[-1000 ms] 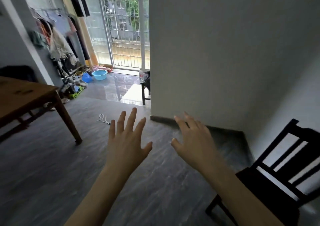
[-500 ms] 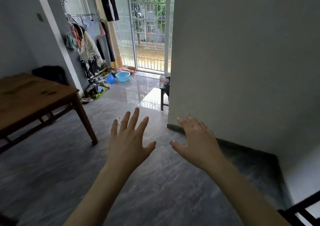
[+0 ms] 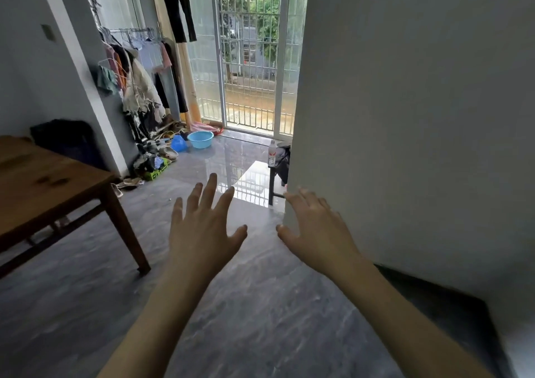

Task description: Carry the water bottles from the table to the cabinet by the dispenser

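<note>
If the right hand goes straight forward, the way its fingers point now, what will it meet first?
Probably the wall. The right hand is open and its fingers point forward along the wall's corner edge, so it could also slip past toward the stool with the bottle. Depth is unclear.

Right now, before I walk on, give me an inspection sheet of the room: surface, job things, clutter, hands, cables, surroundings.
Surface: wooden table at left, visible part bare.
Job's things: one water bottle on a small dark stand past the wall corner; a dark bag beside it.
Clutter: shoes, blue basin, clothes rack.
Hands: left hand and right hand open, holding nothing.
Cables: nothing seen.
Surroundings: grey wall at right, barred glass door ahead.
</note>
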